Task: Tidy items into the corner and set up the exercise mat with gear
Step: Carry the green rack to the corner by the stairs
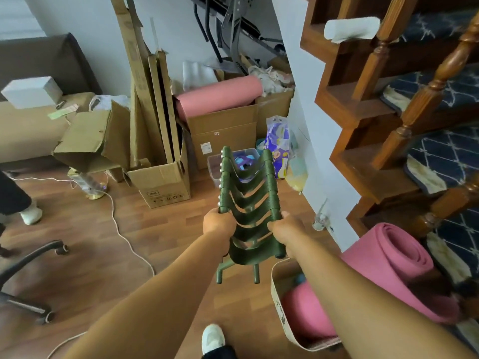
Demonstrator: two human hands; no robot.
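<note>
I hold a green folded frame with woven straps (247, 200) out in front of me, above the wooden floor. My left hand (217, 224) grips its left rail and my right hand (285, 229) grips its right rail. Its short legs point down toward me. One pink rolled exercise mat (388, 260) stands in a beige bag (280, 307) at the lower right, beside a second pink roll. Another pink rolled mat (220, 95) lies on top of a cardboard box (223, 130) in the corner ahead.
Tall flattened cardboard (145, 94) leans in an open box (163, 185). A clear bin (215, 164) and packets sit by the white wall. A wooden staircase (388, 125) rises at right. A white cable (121, 229) crosses the floor; an office chair base (31, 281) stands at left.
</note>
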